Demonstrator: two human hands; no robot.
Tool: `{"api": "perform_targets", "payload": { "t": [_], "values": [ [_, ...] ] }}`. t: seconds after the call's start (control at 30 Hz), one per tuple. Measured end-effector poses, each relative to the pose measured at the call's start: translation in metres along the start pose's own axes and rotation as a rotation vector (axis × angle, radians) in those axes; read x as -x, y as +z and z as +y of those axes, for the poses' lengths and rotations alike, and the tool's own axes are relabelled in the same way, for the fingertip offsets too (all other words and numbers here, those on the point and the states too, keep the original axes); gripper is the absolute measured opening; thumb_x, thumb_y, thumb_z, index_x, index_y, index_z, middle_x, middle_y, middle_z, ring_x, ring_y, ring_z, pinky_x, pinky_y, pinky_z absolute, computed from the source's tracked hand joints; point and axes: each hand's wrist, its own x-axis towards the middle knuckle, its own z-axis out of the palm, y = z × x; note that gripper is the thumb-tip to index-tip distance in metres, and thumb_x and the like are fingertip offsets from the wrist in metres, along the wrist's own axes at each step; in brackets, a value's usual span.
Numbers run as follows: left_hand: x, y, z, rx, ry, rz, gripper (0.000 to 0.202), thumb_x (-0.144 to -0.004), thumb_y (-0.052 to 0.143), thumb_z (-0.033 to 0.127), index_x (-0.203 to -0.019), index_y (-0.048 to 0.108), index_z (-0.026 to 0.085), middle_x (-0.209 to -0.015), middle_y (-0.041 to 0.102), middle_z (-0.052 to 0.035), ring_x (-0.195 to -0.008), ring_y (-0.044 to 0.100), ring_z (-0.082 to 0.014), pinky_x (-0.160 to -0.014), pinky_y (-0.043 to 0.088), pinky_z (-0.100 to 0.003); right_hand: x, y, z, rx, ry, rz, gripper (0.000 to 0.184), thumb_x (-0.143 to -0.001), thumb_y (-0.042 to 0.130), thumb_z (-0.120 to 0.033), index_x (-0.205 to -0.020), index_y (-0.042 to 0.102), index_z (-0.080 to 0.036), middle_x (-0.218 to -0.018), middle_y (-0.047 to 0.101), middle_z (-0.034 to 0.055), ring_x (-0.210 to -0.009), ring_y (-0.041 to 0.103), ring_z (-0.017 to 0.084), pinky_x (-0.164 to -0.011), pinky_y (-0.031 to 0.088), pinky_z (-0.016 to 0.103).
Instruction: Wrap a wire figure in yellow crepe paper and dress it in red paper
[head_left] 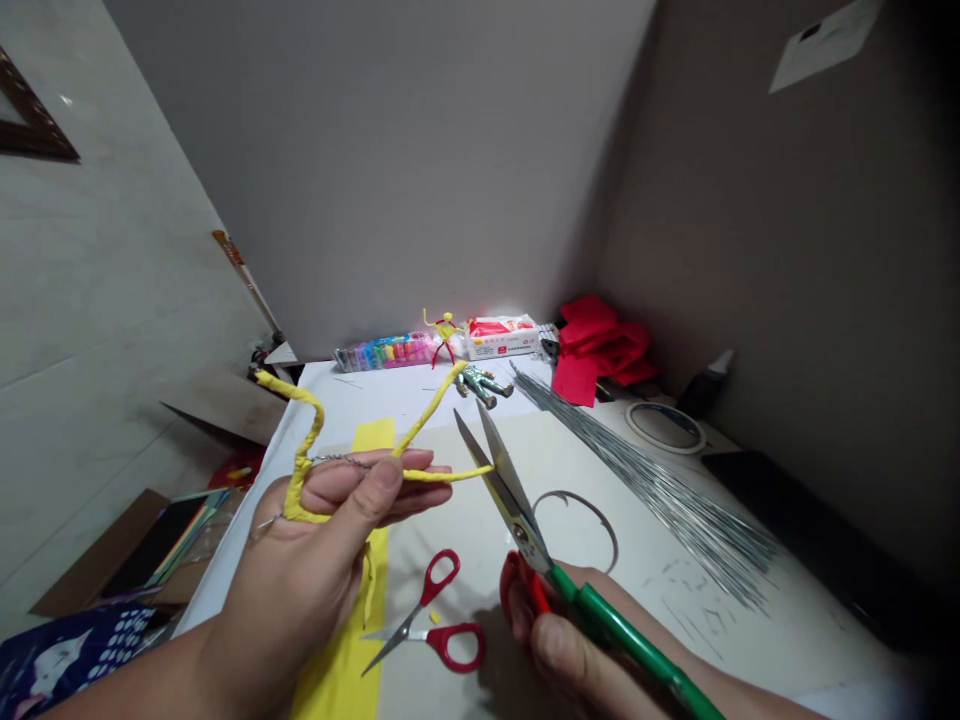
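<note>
My left hand (300,540) pinches the yellow wire (300,450) between thumb and fingers; my right hand (555,640) curls around the open scissors (510,490), whose blades reach the wire's end, above the red scissors (427,620).

Two forearms and hands inspected, both bare as far as the frame edge. The left forearm (127,685) enters at 7 o'clock, the right forearm (742,690) at 5 o'clock; each runs out of view at the lower border, so nothing above them can be reported. The left hand (300,560) is broad across the back, its fingers (360,485) smooth and rounded at the tips. The left thumbnail (388,473) is trimmed short and unpainted. The right hand (555,640) is partly hidden and somewhat blurred — the right thumbnail (553,640) also appears short and unpainted.
</note>
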Motion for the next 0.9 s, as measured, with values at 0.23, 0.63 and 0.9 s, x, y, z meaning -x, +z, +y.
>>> {"api": "perform_targets", "payload": {
  "t": [0.23,0.63,0.9],
  "values": [
    [-0.001,0.0,-0.001,-0.018,0.023,0.022,0.014,-0.079,0.065,0.033,-0.077,0.073,0.021,-0.092,0.074,-0.0024,-0.078,0.071,-0.0177,-0.075,0.056,-0.022,-0.006,-0.014,0.025,-0.022,0.012,0.084,0.048,-0.085,0.038,-0.065,-0.086,0.046,-0.018,-0.059,0.038,-0.0043,-0.049,0.034,0.008,-0.043,0.032,0.019],
    [-0.013,-0.012,0.004,0.025,-0.164,-0.274,0.015,-0.075,0.065,0.027,-0.068,0.072,0.015,-0.07,0.073,-0.0063,-0.074,0.07,-0.0222,-0.067,0.056,-0.025,-0.015,-0.036,0.021,-0.158,-0.131,0.197,0.049,-0.086,0.038,-0.063,-0.096,0.053,-0.017,-0.072,0.052,0.0018,-0.051,0.038,0.008,-0.044,0.03,0.02],
    [-0.023,-0.01,0.001,-0.155,-0.313,-0.382,0.012,-0.071,0.066,0.024,-0.067,0.07,0.013,-0.072,0.074,-0.0087,-0.072,0.07,-0.024,-0.063,0.054,-0.027,-0.022,-0.042,0.006,0.019,0.017,0.255,0.037,-0.075,0.064,-0.052,-0.085,0.052,-0.018,-0.063,0.048,-0.0027,-0.051,0.038,0.009,-0.046,0.031,0.02]
  ]
}}
